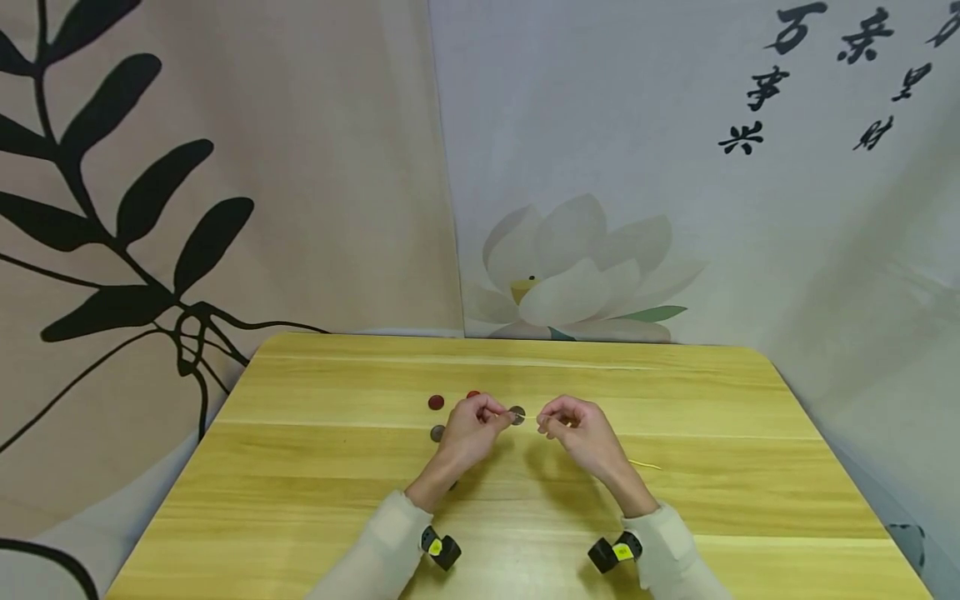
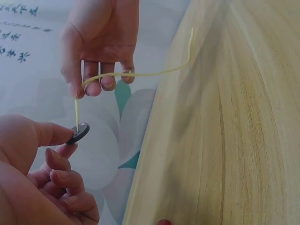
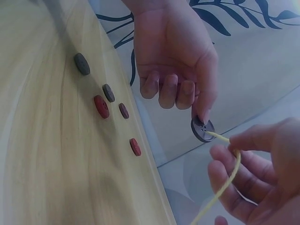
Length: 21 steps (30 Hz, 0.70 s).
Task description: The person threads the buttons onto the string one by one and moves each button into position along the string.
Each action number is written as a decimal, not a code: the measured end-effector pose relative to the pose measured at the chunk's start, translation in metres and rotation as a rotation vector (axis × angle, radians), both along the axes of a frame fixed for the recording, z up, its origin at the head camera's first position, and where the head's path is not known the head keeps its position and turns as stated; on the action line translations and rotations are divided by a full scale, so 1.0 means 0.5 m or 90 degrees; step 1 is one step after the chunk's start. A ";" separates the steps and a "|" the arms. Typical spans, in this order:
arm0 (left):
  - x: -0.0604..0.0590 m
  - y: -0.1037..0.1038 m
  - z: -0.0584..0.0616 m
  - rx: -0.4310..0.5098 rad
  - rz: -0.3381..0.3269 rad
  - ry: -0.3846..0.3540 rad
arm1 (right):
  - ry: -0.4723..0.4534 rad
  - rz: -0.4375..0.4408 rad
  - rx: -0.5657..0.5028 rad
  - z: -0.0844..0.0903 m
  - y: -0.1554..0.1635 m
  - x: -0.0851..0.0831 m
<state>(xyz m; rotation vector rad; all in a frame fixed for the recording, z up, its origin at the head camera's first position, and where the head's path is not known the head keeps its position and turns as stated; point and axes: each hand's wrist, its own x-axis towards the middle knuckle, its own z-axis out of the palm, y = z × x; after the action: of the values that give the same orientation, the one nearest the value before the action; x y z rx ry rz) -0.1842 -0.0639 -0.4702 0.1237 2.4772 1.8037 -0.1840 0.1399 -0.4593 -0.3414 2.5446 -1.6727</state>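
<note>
Between thumb and forefinger my left hand (image 1: 468,433) pinches the edge of a dark grey button (image 3: 198,131) with small holes, lifted above the table. My right hand (image 1: 588,433), just to its right, pinches a yellow cord (image 2: 145,74) close to the button. From those fingertips a short stretch of cord runs to the button's holes, seen in both wrist views; whether it passes through cannot be told. The cord's longer end hangs loose beyond the right hand.
Loose buttons lie on the wooden table (image 1: 360,533) by my left hand: a red button (image 1: 436,402), a grey button (image 1: 437,433), and several in the right wrist view, including a dark button (image 3: 82,64). Printed curtains (image 1: 337,167) hang behind the table's far edge.
</note>
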 end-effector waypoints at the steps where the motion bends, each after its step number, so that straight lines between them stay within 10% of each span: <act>1: 0.001 0.001 0.000 0.000 0.000 -0.003 | -0.001 -0.001 -0.001 0.000 0.000 0.000; 21: 0.000 0.002 -0.007 0.008 -0.001 0.004 | 0.016 -0.011 -0.020 -0.011 -0.018 -0.003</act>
<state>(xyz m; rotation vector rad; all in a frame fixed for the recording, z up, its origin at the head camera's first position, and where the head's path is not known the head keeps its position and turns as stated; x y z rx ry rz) -0.1844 -0.0630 -0.4734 0.1316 2.4702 1.8214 -0.1857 0.1310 -0.4646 -0.3452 2.5493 -1.7265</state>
